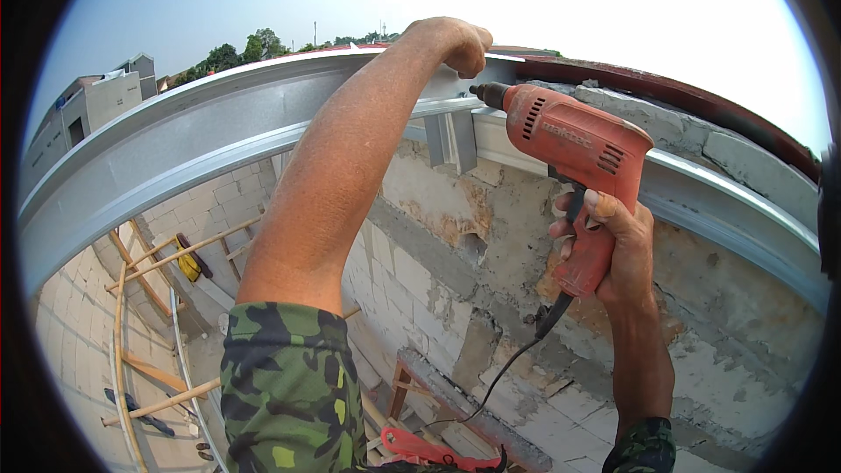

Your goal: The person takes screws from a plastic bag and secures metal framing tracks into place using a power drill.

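A red corded power drill (574,136) is gripped in my right hand (624,241), with fingers wrapped round its handle near the trigger. Its black chuck (492,95) points left at the silvery metal channel beam (219,114), close below my left hand. Stretched out across the view, my left arm reaches the beam's upper edge, where my left hand (457,44) is bent over with its fingers curled. What those fingers hold, if anything, is hidden from this side. Under the chuck, a short upright metal piece (451,140) meets the beam.
The drill's black cord (504,372) hangs down past a rough block wall (429,271). Far below at left are wooden and bamboo poles (120,342) and a yellow-and-black object (187,258). Red plastic (429,447) shows at the bottom. A dark red roof edge (683,96) runs behind the drill.
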A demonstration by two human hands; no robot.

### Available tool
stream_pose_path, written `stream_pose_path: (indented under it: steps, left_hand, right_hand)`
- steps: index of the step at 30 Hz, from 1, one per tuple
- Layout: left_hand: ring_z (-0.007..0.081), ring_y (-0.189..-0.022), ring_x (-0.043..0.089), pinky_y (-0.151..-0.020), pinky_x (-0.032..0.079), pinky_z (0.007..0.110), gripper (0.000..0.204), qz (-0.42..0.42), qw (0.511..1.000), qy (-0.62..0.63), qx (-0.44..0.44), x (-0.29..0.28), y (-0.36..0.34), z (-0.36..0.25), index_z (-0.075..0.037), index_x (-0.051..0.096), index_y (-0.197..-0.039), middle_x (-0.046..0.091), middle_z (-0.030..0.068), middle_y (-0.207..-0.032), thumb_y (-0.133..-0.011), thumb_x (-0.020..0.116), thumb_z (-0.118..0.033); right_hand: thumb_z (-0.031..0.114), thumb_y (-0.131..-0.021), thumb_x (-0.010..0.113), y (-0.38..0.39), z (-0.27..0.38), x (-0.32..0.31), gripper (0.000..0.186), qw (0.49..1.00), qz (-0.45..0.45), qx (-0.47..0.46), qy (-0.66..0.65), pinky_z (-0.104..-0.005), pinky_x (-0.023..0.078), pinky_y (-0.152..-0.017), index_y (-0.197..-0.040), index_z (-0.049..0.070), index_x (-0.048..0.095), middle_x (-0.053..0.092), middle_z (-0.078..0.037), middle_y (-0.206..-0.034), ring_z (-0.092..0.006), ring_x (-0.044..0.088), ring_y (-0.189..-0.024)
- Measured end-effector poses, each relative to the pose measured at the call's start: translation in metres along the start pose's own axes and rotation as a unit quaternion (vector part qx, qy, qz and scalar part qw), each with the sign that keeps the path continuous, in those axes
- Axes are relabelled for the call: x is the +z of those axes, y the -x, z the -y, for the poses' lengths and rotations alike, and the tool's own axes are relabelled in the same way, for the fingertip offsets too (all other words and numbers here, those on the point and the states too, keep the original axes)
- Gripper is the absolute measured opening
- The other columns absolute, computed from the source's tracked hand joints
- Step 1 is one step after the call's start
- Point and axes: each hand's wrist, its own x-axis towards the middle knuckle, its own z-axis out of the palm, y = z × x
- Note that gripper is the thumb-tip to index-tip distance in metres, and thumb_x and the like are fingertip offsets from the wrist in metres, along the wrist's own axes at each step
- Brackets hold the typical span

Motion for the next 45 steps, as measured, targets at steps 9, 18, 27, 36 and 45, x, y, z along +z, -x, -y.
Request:
stream_pose_path:
  steps: [9, 18, 27, 36, 45]
  left_hand:
    - [0.0267, -0.109, 0.061, -0.093, 0.047, 0.045, 0.053, -0.007, 1.0, -0.001, -0.016, -0.003, 0.007, -0.005, -0.009, 0.052, -0.129, 0.06, 0.0155, -0.121, -0.078, 0.047, 0.003]
    - [0.0272, -0.11, 0.06, -0.094, 0.047, 0.045, 0.054, -0.019, 1.0, 0.007, -0.008, 0.003, -0.002, -0.002, -0.009, 0.051, -0.13, 0.06, 0.0154, -0.122, -0.077, 0.05, 0.002]
    - [0.0278, -0.097, 0.065, -0.085, 0.052, 0.044, 0.048, -0.052, 0.998, 0.031, 0.016, 0.006, -0.009, 0.007, -0.005, 0.055, -0.123, 0.063, 0.0163, -0.113, -0.075, 0.053, -0.002]
    - [0.0269, -0.093, 0.067, -0.08, 0.052, 0.043, 0.042, -0.064, 0.998, 0.018, 0.011, 0.004, 0.001, 0.002, -0.004, 0.059, -0.117, 0.066, 0.0171, -0.106, -0.077, 0.048, 0.001]
    - [0.0263, -0.096, 0.066, -0.081, 0.051, 0.042, 0.043, -0.068, 0.997, 0.021, 0.013, 0.007, 0.0, 0.002, -0.006, 0.058, -0.119, 0.065, 0.017, -0.109, -0.078, 0.048, 0.001]
  right_hand:
    - [0.022, -0.082, 0.066, -0.002, 0.002, -0.003, 0.041, 1.0, -0.001, 0.01, 0.003, -0.0272, 0.052, -0.047, -0.109, -0.007, 0.056, 0.062, -0.015, -0.086, -0.0205, 0.066, -0.066]
    - [0.022, -0.083, 0.066, -0.002, 0.006, 0.002, 0.039, 1.0, 0.006, 0.013, -0.005, -0.0273, 0.053, -0.047, -0.107, -0.007, 0.056, 0.062, -0.015, -0.086, -0.0206, 0.065, -0.066]
    - [0.023, -0.083, 0.066, -0.004, 0.006, 0.001, 0.041, 0.999, 0.006, 0.026, -0.018, -0.0273, 0.053, -0.047, -0.11, -0.006, 0.055, 0.062, -0.014, -0.086, -0.0212, 0.066, -0.068]
    - [0.025, -0.083, 0.068, -0.01, 0.012, -0.003, 0.043, 0.999, 0.017, 0.032, -0.02, -0.0272, 0.054, -0.046, -0.11, -0.006, 0.053, 0.062, -0.016, -0.087, -0.0225, 0.068, -0.068]
    - [0.025, -0.083, 0.068, -0.015, 0.02, -0.001, 0.035, 0.999, 0.008, 0.044, -0.008, -0.0265, 0.053, -0.044, -0.101, -0.002, 0.054, 0.062, -0.017, -0.086, -0.0232, 0.068, -0.067]
